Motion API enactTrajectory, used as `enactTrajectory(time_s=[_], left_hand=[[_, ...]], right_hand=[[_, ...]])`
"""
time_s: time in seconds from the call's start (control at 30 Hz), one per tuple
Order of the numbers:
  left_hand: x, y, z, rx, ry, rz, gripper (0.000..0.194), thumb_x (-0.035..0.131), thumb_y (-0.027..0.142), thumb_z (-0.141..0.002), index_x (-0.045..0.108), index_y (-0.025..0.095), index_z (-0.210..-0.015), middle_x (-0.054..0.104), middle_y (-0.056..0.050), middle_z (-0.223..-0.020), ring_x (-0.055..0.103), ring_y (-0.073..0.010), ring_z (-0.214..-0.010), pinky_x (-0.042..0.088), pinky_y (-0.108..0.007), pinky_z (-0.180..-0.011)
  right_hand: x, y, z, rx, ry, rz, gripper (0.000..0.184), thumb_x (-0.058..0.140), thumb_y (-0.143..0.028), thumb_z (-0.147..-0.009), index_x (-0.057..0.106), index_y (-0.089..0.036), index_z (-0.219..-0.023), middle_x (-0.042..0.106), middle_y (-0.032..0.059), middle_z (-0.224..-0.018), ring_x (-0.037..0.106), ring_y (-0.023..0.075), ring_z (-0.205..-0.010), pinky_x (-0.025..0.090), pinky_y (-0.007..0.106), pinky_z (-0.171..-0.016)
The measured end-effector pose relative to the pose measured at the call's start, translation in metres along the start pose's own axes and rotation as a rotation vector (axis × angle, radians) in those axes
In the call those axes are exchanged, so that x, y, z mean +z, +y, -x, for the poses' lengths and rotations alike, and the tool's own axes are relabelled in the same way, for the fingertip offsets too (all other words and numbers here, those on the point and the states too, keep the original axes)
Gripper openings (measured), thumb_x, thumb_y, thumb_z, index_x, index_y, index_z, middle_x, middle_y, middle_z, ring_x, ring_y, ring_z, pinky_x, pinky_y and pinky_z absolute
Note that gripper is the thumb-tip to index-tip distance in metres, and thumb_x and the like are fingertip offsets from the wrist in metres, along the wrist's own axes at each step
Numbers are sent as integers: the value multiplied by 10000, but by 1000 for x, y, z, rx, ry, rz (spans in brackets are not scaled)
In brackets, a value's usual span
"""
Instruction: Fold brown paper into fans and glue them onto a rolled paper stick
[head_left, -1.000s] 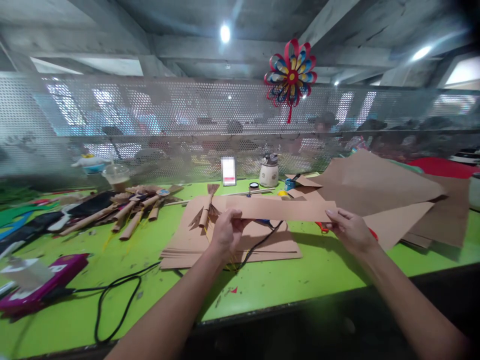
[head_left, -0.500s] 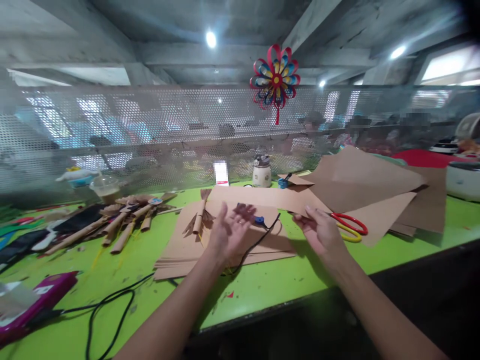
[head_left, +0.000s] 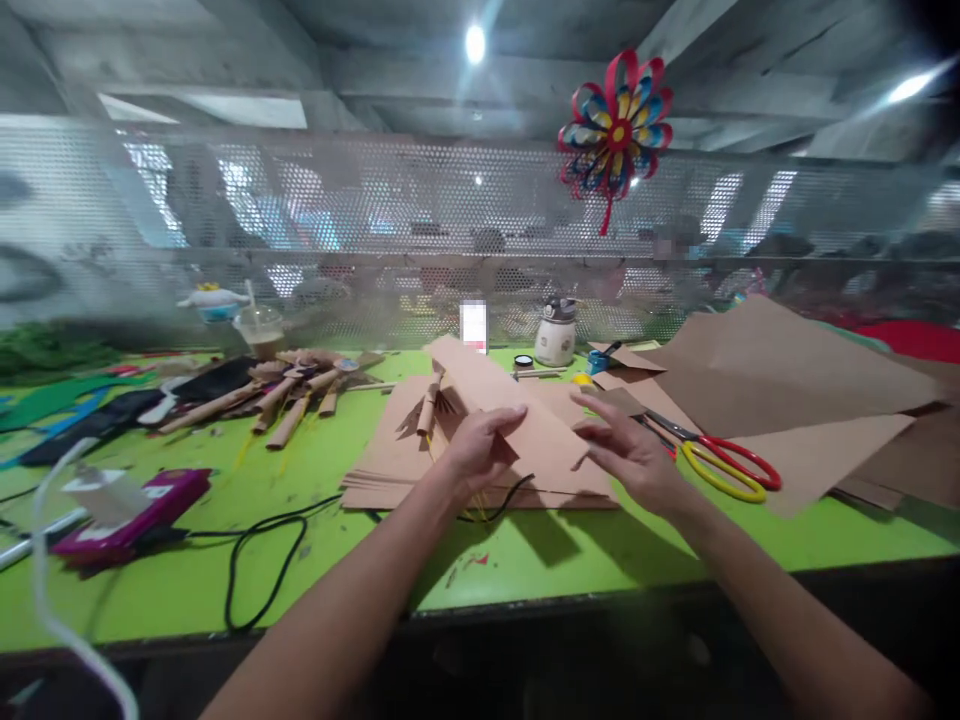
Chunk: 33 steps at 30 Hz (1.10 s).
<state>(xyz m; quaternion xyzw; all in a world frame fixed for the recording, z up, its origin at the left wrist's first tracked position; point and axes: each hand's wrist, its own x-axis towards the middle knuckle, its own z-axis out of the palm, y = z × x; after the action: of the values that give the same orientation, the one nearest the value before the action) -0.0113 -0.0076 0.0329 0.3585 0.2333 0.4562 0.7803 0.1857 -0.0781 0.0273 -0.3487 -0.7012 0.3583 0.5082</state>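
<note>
My left hand (head_left: 480,450) is closed on a brown paper strip (head_left: 484,385), its thumb on top. The strip slants from the upper left down to the right, above a stack of brown paper sheets (head_left: 394,480). Fingers apart, my right hand (head_left: 637,460) hovers by the strip's lower right end; I cannot tell whether it touches it. A rolled paper figure (head_left: 427,408) with frayed paper pieces lies on the stack, partly behind the strip. Scissors (head_left: 727,470) with red and yellow handles lie right of my right hand.
Large brown sheets (head_left: 780,370) cover the table's right side. Several rolled paper figures (head_left: 289,400) lie at the left, near a cup (head_left: 261,330). A purple power strip (head_left: 142,520) and black cord (head_left: 232,560) are front left. A bottle (head_left: 555,335) stands at the back.
The strip was held level by both hands, then by the right alone with the left open. Now the left grips it, slanted, and the right has opened. The view shifted.
</note>
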Motion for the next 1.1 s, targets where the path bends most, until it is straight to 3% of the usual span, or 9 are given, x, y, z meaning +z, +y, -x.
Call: enactTrajectory(time_s=[0.07, 0.13, 0.33, 0.47, 0.57, 0.73, 0.9, 0.97, 1.1], left_hand=[[3, -1, 6, -54, -72, -37, 176, 633, 115, -741, 685, 39, -891, 719, -139, -860, 675, -204, -759, 541, -332, -783], [6, -3, 10, -101, -137, -71, 219, 638, 112, -739, 685, 40, -940, 720, -150, -899, 678, -210, -773, 533, -335, -799], [3, -8, 10, -121, -207, -104, 306, 694, 151, -708, 674, 57, -999, 704, -168, -996, 670, -247, -888, 502, -372, -871], [3, -7, 10, -81, -217, -132, 268, 680, 194, -728, 683, 62, -961, 708, -159, -959, 673, -232, -801, 526, -364, -773], [2, -4, 10, -53, -219, -211, 289, 663, 243, -755, 684, 80, -992, 711, -133, -899, 659, -204, -718, 515, -331, -689], [-3, -7, 6, -72, -278, -355, 351, 553, 366, -841, 694, 44, -845, 679, -120, -750, 624, -180, -692, 468, -275, -648], [-4, -10, 4, -93, -311, -367, 539, 412, 563, -883, 662, 89, -943, 658, -99, -723, 607, -169, -624, 438, -256, -551], [-3, -8, 6, -102, -334, -428, 523, 459, 574, -860, 662, 98, -945, 658, -96, -737, 608, -168, -631, 437, -251, -548], [0, -6, 10, -49, -357, -644, 332, 652, 425, -791, 678, 95, -802, 656, -70, -707, 587, -128, -628, 443, -227, -599]], right_hand=[[-12, -6, -7, -12, -232, 131, 459, 598, -235, -856, 529, -276, -1308, 672, 55, -1063, 627, 182, -960, 501, 330, -851], [-16, -14, -14, -37, -382, 241, 333, 602, -202, -845, 652, -254, -1171, 687, 59, -1073, 622, 191, -1006, 483, 314, -875], [-18, -15, -34, -93, -494, 228, 189, 649, -226, -818, 750, -204, -977, 716, 56, -825, 645, 166, -779, 487, 270, -704], [-13, 0, -38, -68, -391, 65, 115, 687, -257, -796, 766, -192, -847, 657, 21, -658, 571, 128, -613, 448, 247, -568], [-3, 6, -37, -46, -250, 21, 142, 664, -266, -819, 751, -181, -746, 636, 25, -673, 567, 136, -657, 446, 266, -613], [12, 8, -32, -1, -87, -43, 211, 630, -291, -846, 708, -172, -691, 605, 30, -704, 576, 151, -696, 464, 296, -672], [18, 11, -32, 137, -4, -60, 271, 667, -342, -802, 656, -161, -601, 570, 25, -747, 565, 144, -681, 469, 294, -667], [18, 14, -31, 196, -7, -20, 304, 644, -375, -815, 644, -158, -602, 563, 21, -741, 560, 142, -663, 465, 298, -663], [15, 20, -29, 180, 14, 177, 309, 615, -368, -833, 611, -159, -606, 540, 6, -701, 533, 137, -671, 421, 277, -640]])
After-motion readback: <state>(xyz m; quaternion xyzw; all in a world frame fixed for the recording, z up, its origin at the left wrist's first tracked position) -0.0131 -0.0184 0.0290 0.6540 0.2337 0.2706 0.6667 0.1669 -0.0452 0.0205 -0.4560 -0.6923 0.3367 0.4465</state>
